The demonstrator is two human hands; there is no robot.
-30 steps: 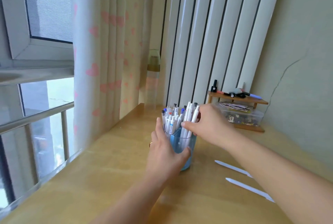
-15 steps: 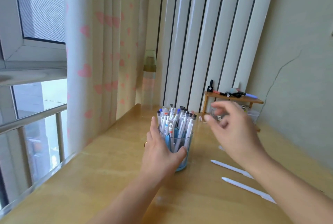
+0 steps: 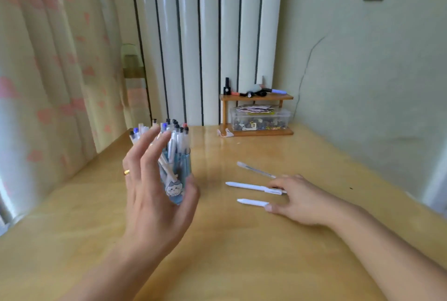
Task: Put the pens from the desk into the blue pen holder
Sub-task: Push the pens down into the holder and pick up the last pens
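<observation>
Your left hand (image 3: 154, 194) cups the translucent blue plastic pen holder (image 3: 177, 179), fingers spread and nearly straight beside its wall, thumb at the near side. It looks like a bracing hold, there to stop the crowded cup from tipping; whether the palm actually touches the wall cannot be told.

The holder stands upright toward the left edge of the pale wooden desk (image 3: 242, 252), packed with white click pens (image 3: 173, 136), caps up. A cartoon sticker faces you.

Three white plastic pens lie loose near the middle of the desk, roughly parallel, tips pointing left: far pen (image 3: 254, 169), middle pen (image 3: 251, 187), near pen (image 3: 252, 202).

Your right hand (image 3: 300, 201) lies low over their right ends, fingers relaxed and spread, nothing clamped yet. The thumb tip sits just beside the near pen's end.

Judgement: pick-up step; three pens remain. The holder is nearly full, so insertion may need a gap found first.

A small wooden shelf (image 3: 256, 97) stands at the far edge.
</observation>
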